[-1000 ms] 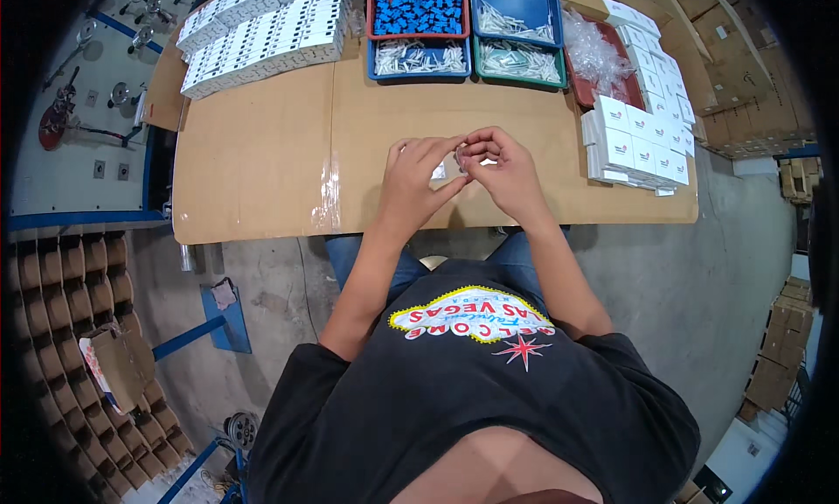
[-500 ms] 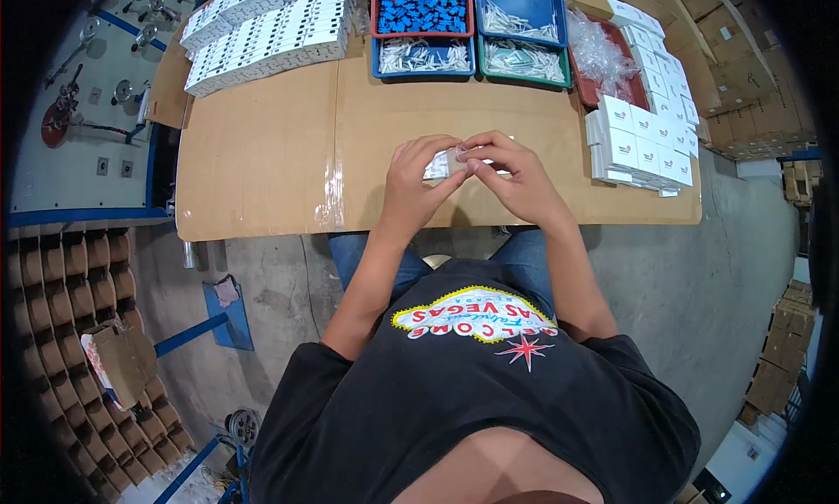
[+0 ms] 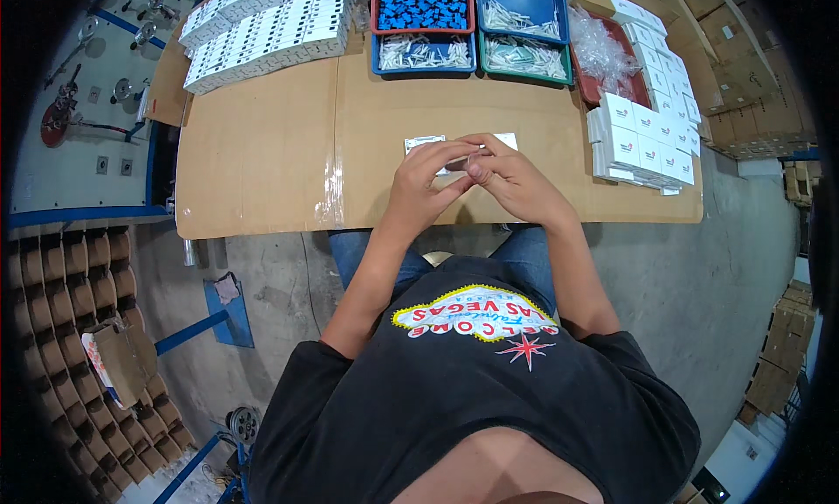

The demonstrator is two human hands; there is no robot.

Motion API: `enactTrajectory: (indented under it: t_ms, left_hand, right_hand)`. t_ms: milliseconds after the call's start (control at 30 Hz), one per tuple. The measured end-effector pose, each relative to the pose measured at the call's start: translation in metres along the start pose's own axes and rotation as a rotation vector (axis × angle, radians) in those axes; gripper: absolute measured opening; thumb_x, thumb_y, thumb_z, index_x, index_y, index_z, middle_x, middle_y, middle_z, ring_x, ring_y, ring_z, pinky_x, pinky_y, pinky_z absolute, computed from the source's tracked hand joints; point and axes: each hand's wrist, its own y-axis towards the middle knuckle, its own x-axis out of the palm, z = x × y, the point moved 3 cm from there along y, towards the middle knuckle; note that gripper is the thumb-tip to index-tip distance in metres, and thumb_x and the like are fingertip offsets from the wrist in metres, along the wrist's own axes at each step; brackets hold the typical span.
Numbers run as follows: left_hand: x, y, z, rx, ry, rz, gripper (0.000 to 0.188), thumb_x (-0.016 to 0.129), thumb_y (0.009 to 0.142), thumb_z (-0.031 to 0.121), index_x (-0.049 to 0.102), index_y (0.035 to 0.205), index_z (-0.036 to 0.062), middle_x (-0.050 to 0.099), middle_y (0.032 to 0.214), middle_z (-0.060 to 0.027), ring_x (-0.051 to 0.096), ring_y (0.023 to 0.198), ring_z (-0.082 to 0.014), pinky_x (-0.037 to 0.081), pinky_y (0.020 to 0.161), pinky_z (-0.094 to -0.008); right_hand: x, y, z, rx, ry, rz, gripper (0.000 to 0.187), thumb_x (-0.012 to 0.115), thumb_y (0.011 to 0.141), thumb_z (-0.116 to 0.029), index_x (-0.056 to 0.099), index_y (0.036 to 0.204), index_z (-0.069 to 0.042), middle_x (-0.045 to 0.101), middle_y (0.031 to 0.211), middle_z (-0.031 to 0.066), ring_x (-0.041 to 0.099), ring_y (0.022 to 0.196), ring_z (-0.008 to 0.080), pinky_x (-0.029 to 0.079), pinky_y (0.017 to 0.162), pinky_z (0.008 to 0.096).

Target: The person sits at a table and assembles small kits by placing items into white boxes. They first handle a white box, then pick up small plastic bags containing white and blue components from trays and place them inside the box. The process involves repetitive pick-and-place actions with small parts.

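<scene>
L boxes [image 3: 266,45] packed in tight rows on the table [image 3: 262,155], well away from hands; low risk, I'd say. L hand [image 3: 418,182]: thumb & fingers curved, slight gap btwn; can't tell if tips actually pinch. Beyond it, blue bits [image 3: 422,4] heaped in red tray [image 3: 424,31], sticks [image 3: 419,51] in the blue tray [image 3: 424,72] just nearer; a reach clipping a rim could spill & mix them. L card [image 3: 424,142], white, lies on table partly hidden by L fingers; a dip of the hand could shove or crease it. Small pc [image 3: 458,164] is btwn the two hands, near table's front edge, mostly covered; kind unclear. R card [image 3: 507,141] pokes out past R fingers, same shove risk; can't tell if joined to L card. R hand [image 3: 523,188] nearly closed, thumb against fingers, seems to have small pc's R end. Main risk: tiny thing, fingertip hold only; if R thumb slips, could drop it. Fingers also block the view, so a misfit may go unseen. Further R, bags [image 3: 603,50] loose in red bin [image 3: 642,92]: light, could snag & drag. R boxes [image 3: 642,141] stacked unevenly; an elbow knock could topple some.
</scene>
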Motion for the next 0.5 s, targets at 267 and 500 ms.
enactTrajectory:
  t_ms: [267, 500]
  left_hand:
    - [0.008, -0.004, -0.003, -0.026, -0.018, -0.028, 0.039, 0.076, 0.077, 0.005, 0.07, 0.116, 0.0057, 0.072, 0.115, -0.01, 0.066, 0.109, -0.0283, 0.05, 0.095, -0.037]
    - [0.016, -0.008, -0.016, -0.217, -0.179, 0.014, 0.033, 0.075, 0.085, 0.008, 0.069, 0.117, 0.0029, 0.072, 0.108, -0.0115, 0.067, 0.103, -0.0197, 0.051, 0.091, -0.0319]
  right_hand:
    - [0.0, -0.001, 0.007, 0.05, 0.003, -0.067, 0.033, 0.056, 0.103, -0.025, 0.068, 0.109, 0.005, 0.058, 0.128, 0.015, 0.058, 0.116, 0.0265, 0.045, 0.1, 0.0348]
    - [-0.015, -0.002, 0.002, 0.072, 0.188, 0.011, 0.034, 0.057, 0.103, -0.027, 0.069, 0.113, 0.003, 0.058, 0.135, 0.0173, 0.06, 0.116, 0.0255, 0.047, 0.099, 0.0349]
